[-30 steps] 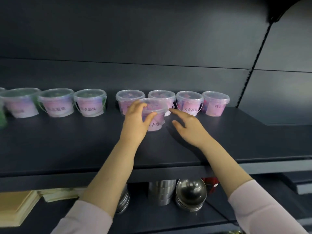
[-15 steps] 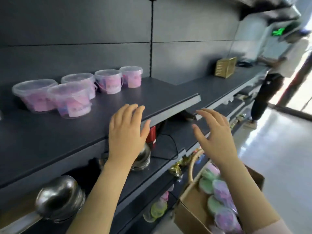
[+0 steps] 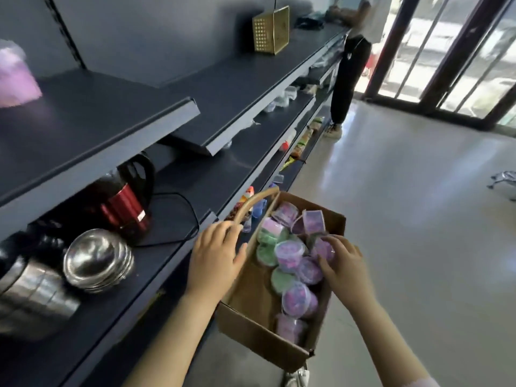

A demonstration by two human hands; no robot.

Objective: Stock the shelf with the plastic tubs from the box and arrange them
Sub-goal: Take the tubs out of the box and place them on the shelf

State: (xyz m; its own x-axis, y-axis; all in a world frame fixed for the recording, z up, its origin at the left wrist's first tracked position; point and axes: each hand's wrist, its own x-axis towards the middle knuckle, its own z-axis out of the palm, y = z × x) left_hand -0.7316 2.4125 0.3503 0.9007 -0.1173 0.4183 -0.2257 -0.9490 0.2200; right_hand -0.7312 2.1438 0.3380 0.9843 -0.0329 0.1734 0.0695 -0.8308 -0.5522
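A cardboard box (image 3: 251, 328) stands on the floor beside the shelving and holds several plastic tubs with purple or green contents, lying in a jumble. My right hand (image 3: 344, 265) reaches into the box, its fingers curled over a purple tub (image 3: 324, 248) near the right wall. With relaxed fingers and nothing in it, my left hand (image 3: 215, 255) hovers over the box's left edge. The dark upper shelf (image 3: 97, 121) is at the left, with one blurred pink tub (image 3: 14, 79) at its far left edge.
On the lower shelf stand a red kettle (image 3: 125, 210), stacked steel bowls (image 3: 95, 261) and steel pots (image 3: 33, 297). A curved wooden handle (image 3: 254, 202) rises beside the box. A gold basket (image 3: 270, 30) sits farther along. A person (image 3: 349, 71) stands by the glass doors.
My view has swung from the shelf's row of tubs down and right to the box. Both hands came off the shelf and dropped to the box; the right one now curls over a tub.
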